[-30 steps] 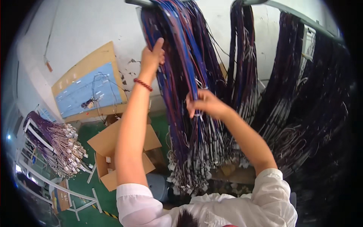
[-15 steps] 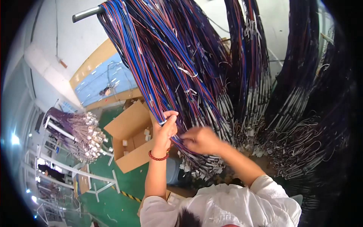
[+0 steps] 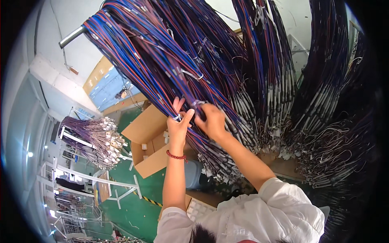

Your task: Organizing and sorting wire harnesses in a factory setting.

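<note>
A thick mass of blue, red and black wires point(image 3: 133, 52) hangs slanting down from a metal bar point(image 3: 72, 37). My left hand point(image 3: 177, 128) holds the left-hand wire bundle loosely beside its white tie point(image 3: 177, 118), thumb and fingers apart around it. Close to its right, my right hand point(image 3: 212, 121) is closed on another wire bundle point(image 3: 182, 83) just below a pale tie; the fingertips are partly hidden. A loose white tie point(image 3: 192, 75) sits higher on the wires. Below my hands the lower wire ends point(image 3: 223, 164) carry pale sleeves and white connectors.
More hanging harnesses point(image 3: 279, 81) fill the right side. An open cardboard box point(image 3: 150, 164) stands left of my forearm, with a grey-blue bin point(image 3: 195, 175) nearby. Further left, a white rack point(image 3: 101, 178) stands near a purple harness bundle point(image 3: 91, 131) on the green floor point(image 3: 121, 216).
My right hand has moved up and left and now grips a bundle by a tie. My left fingers have loosened and spread. The view has shifted, with the bar lower and further left.
</note>
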Tool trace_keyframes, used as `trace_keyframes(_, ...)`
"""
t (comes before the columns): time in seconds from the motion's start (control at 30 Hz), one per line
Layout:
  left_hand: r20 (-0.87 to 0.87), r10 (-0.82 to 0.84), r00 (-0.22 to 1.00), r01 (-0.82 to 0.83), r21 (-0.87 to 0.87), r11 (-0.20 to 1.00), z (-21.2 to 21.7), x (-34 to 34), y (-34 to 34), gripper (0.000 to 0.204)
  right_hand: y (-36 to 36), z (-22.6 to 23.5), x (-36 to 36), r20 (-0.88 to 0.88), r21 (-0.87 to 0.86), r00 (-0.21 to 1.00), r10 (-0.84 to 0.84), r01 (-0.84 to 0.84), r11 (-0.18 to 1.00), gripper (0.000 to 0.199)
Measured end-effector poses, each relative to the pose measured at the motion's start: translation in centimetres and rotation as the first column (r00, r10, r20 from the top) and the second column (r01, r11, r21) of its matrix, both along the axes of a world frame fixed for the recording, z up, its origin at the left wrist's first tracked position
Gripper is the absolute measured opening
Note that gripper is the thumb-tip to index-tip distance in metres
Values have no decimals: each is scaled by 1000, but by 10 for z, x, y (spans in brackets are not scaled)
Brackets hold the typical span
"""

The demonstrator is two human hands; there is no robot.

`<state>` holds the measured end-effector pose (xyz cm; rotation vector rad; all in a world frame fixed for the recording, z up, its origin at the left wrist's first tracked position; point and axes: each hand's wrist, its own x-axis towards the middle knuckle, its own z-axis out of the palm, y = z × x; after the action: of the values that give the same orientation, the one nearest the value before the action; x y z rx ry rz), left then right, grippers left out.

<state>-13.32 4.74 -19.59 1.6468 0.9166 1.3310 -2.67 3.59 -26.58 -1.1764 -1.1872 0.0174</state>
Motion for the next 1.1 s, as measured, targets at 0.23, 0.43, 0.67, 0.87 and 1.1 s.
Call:
trace_keyframes(0.23,-86,-143,986,143,-8,990,-1,-6,18,10,-28,13,31,217,55,944,248,-265,963,16)
trace_keyframes(0.43,248,-258,934,320,-258,911,-1,4,17,11,24,33,67,40,99,997,-64,60,993,50)
trace_keyframes(0.67,139,-409,902,423,-95,901,-7,-24,39,74,-18,15,-8,130,94,966,223,-235,967,60)
trace_keyframes(0.87,4,-330,944,326,-164,931,14,-18,37,19,-16,31,14,157,79,925,347,-362,929,41)
trace_keyframes(1.1,102,-350,931,362,-154,919,6,-11,37,50,48,63,57,-361,304,891,274,-166,938,25)
